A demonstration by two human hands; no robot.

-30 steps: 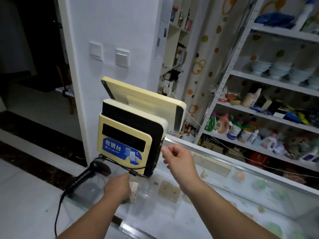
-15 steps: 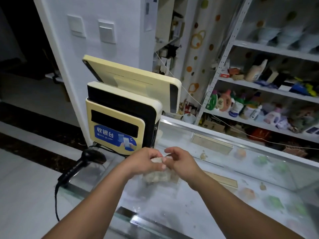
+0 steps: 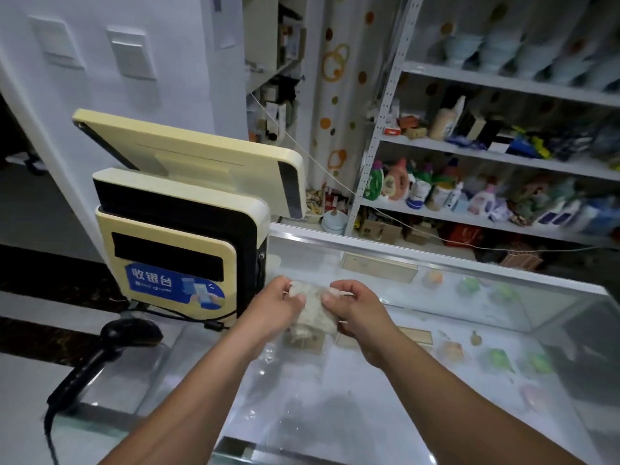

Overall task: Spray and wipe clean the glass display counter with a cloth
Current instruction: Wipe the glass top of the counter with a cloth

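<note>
single head-worn view, looking forward and down from close above the glass desk, both forearms reaching in from the bottom edge; facing shelves behind, register at left.

Small shop, checkout terminal, glass display counter, stocked shelves

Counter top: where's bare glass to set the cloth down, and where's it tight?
Free: the near glass of the counter, between the two forearms and toward the front edge, and the stretch right of the right hand. Tight: the left end, where the register and barcode scanner stand. Both hands hold the cloth beside the left hand.
</note>
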